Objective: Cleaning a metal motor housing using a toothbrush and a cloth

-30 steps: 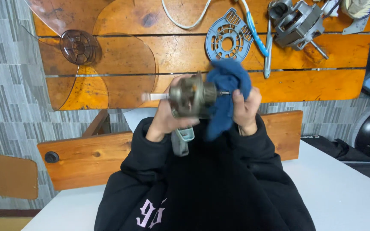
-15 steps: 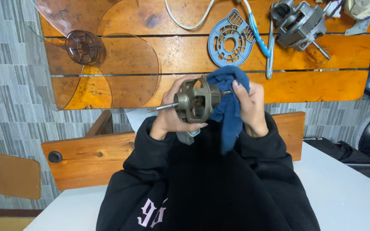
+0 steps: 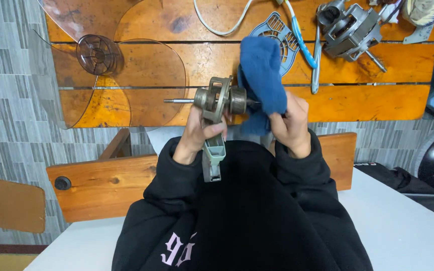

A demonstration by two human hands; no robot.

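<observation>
The left hand [image 3: 199, 135] wraps its fingers [image 3: 216, 129] around the motor [image 3: 220, 100], a grey metal cylinder with its thin shaft jutting sideways, lifted off the wooden table [image 3: 377, 103] for access. The right hand [image 3: 290, 125] pinches a soft blue cloth [image 3: 262, 80] against the motor's end.

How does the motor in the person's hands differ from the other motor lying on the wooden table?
The held motor is greenish-brown, gripped by the left hand above the lap, shaft pointing sideways; the right hand presses a blue cloth to it. The table motor is grey, untouched, lying at an angle. Both have a bare metal shaft.
</observation>
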